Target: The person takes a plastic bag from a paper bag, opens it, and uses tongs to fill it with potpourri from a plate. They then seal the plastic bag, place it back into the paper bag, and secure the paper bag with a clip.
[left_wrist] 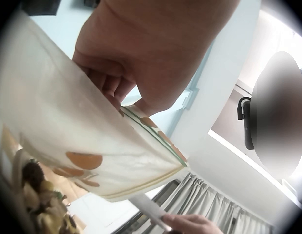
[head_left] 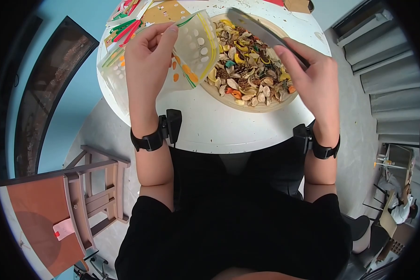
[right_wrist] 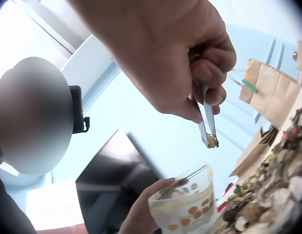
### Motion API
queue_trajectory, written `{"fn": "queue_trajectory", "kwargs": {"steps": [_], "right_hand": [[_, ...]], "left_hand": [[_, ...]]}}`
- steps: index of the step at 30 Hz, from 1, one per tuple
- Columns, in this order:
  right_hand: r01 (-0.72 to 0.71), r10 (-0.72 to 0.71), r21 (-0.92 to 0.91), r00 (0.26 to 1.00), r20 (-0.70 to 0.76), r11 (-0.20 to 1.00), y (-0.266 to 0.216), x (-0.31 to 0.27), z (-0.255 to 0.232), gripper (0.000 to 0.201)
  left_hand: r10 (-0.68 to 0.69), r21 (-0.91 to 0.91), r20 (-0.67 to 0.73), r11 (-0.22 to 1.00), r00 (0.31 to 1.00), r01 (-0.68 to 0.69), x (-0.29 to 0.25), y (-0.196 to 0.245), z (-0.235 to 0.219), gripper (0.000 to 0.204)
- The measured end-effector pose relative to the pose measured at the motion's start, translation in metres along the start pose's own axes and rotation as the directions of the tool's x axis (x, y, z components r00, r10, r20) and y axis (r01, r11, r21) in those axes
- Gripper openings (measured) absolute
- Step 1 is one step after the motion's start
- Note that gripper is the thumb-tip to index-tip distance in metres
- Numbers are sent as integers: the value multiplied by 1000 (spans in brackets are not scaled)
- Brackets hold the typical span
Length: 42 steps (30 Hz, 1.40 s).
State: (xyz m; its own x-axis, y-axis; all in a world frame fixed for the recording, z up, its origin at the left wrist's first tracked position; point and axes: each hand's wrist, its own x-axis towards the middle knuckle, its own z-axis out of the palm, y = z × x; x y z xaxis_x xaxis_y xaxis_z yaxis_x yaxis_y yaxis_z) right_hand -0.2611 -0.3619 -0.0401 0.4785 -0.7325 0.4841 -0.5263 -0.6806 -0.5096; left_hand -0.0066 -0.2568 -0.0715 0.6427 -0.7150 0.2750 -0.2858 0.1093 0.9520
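Observation:
My left hand [head_left: 159,36] pinches the top edge of a clear zip bag [head_left: 198,46] printed with orange and white dots and holds it up over the white round table [head_left: 219,128]. In the left wrist view the bag [left_wrist: 68,126] hangs below that hand [left_wrist: 151,53]. My right hand [head_left: 297,55] grips metal tongs [head_left: 259,29] above a shallow bowl [head_left: 266,108] full of dried petals and small cones. The right wrist view shows the tongs [right_wrist: 207,122] pinching a small pale piece at their tip, above the bag [right_wrist: 185,204].
More zip bags with coloured strips [head_left: 126,28] and brown paper bags [head_left: 165,11] lie at the table's far side. A wooden stool [head_left: 98,186] stands on the left of my seat. Stairs [head_left: 387,70] run along the right.

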Motion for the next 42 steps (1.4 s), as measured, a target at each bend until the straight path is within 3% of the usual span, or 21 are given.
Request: {"fn": "queue_trajectory", "kwargs": {"steps": [5,6,10,13,16,19,26,35,38,42], "right_hand": [[117,-130,137,987,92,984,-23,1,11,33],[-8,-20,198,990,142,980,-24,0,6,34],[-176,179,284,984,15,943,16,-5,-8,40],[-409,416,-85,904,96,908,37,-13,-31,45],[-499,534,-222,835,137,838,59,-28,-38,48],[-517,562,-228,791,242,825,71,-33,-38,48],[-364,388,-135,875,290,922,59,-26,-6,40],[-209,254,-218,945,207,953,51,-24,1,31],[-245,259,-112,956,140,963,50,-24,-3,32],[-176,176,-6,983,57,984,36,-22,-15,33]], "left_hand": [[-1,-19,-5,1000,1000,1,0,-1,0,28],[-4,-29,-7,1000,1000,3,0,-1,-1,28],[-6,-32,-23,999,1000,5,0,1,-4,27],[-1,-46,-37,999,999,-1,-1,1,-5,26],[1,-56,-43,998,999,-3,-2,3,-5,26],[7,-57,-47,998,999,-10,-2,4,-4,26],[24,-35,-50,999,998,-26,-7,6,-2,25],[22,-34,-18,999,1000,-23,-4,4,0,26],[9,-31,-22,999,1000,-10,-4,4,0,26],[0,-43,-6,999,1000,0,-5,-3,2,26]]}}
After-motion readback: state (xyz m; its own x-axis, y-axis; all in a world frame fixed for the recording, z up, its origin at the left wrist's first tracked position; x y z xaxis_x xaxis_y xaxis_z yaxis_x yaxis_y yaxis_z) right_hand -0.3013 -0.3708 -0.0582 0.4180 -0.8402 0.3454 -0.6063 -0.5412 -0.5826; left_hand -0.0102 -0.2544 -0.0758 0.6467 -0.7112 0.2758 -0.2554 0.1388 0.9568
